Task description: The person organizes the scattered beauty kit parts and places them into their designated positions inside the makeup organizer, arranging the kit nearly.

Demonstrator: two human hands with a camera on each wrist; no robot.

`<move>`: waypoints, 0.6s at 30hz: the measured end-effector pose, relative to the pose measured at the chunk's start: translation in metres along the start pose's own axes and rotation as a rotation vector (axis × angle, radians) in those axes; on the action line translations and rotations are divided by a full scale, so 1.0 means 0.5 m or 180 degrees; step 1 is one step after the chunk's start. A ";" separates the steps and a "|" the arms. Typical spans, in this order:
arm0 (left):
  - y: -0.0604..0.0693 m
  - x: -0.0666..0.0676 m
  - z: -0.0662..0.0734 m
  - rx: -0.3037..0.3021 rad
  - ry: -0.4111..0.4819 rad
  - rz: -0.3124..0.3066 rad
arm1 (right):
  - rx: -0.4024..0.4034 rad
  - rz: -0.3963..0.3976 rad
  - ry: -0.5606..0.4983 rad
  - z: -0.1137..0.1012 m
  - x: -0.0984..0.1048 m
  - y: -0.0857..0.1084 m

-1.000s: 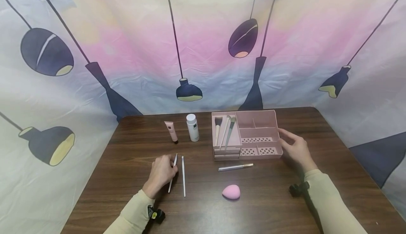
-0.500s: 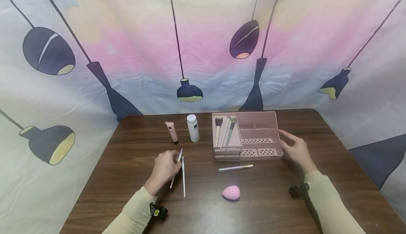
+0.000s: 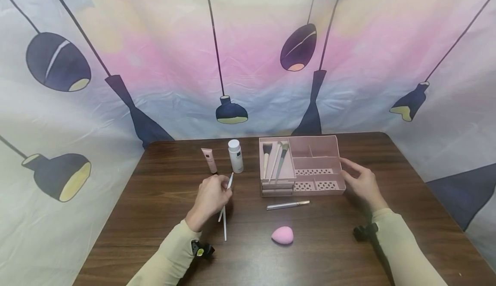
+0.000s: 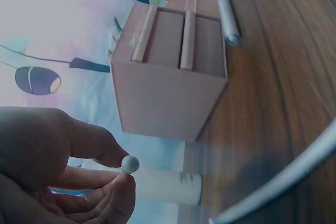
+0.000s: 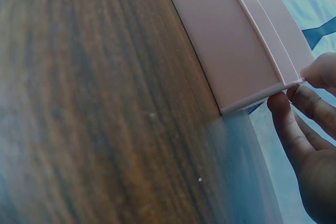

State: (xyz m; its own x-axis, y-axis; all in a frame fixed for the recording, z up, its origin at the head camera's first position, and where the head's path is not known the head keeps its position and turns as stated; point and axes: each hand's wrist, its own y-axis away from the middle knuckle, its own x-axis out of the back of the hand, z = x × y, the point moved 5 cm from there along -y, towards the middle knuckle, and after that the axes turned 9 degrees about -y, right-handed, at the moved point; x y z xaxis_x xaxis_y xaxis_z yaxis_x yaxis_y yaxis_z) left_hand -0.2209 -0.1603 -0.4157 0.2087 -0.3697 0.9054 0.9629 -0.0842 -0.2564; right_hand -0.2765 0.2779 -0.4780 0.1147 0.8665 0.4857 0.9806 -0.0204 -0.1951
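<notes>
My left hand (image 3: 211, 195) pinches a slim white makeup brush (image 3: 230, 181) between thumb and fingers; its bristles cannot be made out. The brush's rounded end (image 4: 130, 164) faces the left wrist camera. On the table below it lies a second slim white brush (image 3: 225, 228), partly behind the held one in the head view. My right hand (image 3: 363, 184) grips the right side of the pink makeup organizer (image 3: 315, 163), thumb and fingertips at the wall's edge (image 5: 257, 98). Several makeup brushes (image 3: 276, 161) lie in the organizer's left top tray.
A pink tube (image 3: 209, 160) and a white bottle (image 3: 235, 156) stand behind my left hand. A silver pen-like tube (image 3: 288, 205) lies in front of the organizer, and a pink makeup sponge (image 3: 283, 235) is nearer the front. A patterned cloth (image 3: 174, 62) hangs behind the table (image 3: 248, 264).
My left hand has lifted the slim white brush and carried it right and away from me, over the second brush. My right hand and the organizer have stayed in place.
</notes>
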 end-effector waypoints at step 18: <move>-0.046 0.016 0.081 -0.0306 0.0051 0.0253 | 0.0010 0.0027 0.0063 0.003 -0.001 0.000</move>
State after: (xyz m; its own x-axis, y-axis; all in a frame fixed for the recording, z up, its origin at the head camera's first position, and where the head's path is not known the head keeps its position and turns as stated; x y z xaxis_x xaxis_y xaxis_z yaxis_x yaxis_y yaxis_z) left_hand -0.2343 -0.1236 -0.3889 0.2803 -0.3934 0.8756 0.9224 -0.1423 -0.3591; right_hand -0.2765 0.2780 -0.4794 0.1260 0.8563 0.5009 0.9790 -0.0259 -0.2021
